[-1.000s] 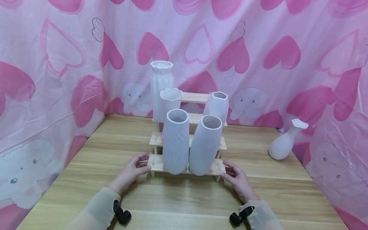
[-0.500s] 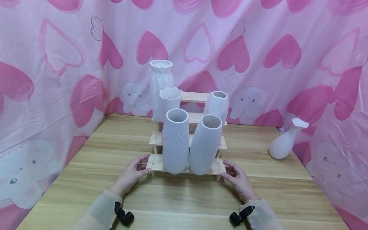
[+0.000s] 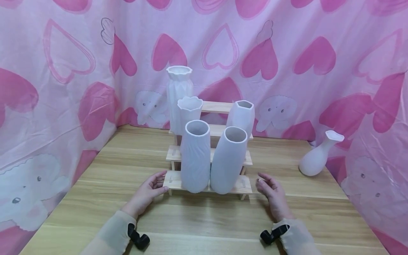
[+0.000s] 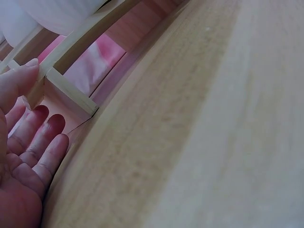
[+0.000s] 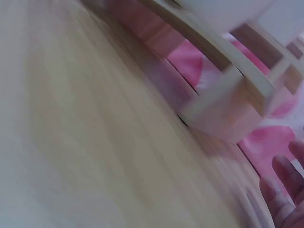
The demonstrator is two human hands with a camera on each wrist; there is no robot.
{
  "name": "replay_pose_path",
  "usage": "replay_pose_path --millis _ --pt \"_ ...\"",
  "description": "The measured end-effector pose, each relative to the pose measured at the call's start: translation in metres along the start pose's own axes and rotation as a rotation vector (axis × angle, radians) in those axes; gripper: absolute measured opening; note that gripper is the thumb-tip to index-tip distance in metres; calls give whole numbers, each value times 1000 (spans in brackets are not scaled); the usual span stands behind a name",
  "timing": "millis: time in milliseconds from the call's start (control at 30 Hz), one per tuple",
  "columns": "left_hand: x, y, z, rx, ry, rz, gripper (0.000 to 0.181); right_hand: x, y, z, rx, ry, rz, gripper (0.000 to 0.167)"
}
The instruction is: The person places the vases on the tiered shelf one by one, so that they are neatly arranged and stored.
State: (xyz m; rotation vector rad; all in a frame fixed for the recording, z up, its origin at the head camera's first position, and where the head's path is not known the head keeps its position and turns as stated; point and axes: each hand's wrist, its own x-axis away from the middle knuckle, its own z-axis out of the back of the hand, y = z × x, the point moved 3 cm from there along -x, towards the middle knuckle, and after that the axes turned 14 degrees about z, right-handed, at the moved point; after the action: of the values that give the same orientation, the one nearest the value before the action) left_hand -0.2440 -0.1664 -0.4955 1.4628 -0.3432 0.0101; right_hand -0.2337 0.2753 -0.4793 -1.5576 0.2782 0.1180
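A stepped light-wood display stand (image 3: 173, 180) bears several white vases. On its lowest step stand a ridged vase (image 3: 195, 159) and a smooth vase (image 3: 227, 163), the smooth one looking tilted to the right. My left hand (image 3: 148, 191) holds the left end of that step, thumb at the front corner; in the left wrist view the thumb (image 4: 21, 83) lies against the board's end, other fingers beside and below it. Apart from the stand's right end, my right hand (image 3: 272, 196) holds nothing, its fingers loosely bent. Only its fingertips (image 5: 285, 173) show in the right wrist view.
Higher on the stand are a tall fluted vase (image 3: 179, 88), a scalloped vase (image 3: 190, 109) and a faceted vase (image 3: 241, 117). A narrow-necked vase (image 3: 315, 159) leans near the right edge of the wooden table (image 3: 204, 219). Pink heart-patterned cloth (image 3: 223, 42) hangs behind and at both sides.
My right hand has let go of the step's right end and moved a little to the right. My left hand stays at the left end. The vases keep their places on the stand.
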Motion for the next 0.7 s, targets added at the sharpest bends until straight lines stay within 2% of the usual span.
replay_pose_path --millis 133,433,500,633,700 --pt "0 0 0 5 -13 1 69 -12 -2 19 -4 103 -50 51" --pt "0 0 -1 11 -26 -5 70 -38 -17 57 -102 393 -63 45" --pt "1 0 -1 13 -27 -7 70 -43 -21 65 -71 455 -42 41" --pt "1 0 0 17 -25 -7 70 -53 -27 79 43 568 84 29" --pt "2 0 0 19 -22 -7 69 -57 -29 86 30 629 142 29"
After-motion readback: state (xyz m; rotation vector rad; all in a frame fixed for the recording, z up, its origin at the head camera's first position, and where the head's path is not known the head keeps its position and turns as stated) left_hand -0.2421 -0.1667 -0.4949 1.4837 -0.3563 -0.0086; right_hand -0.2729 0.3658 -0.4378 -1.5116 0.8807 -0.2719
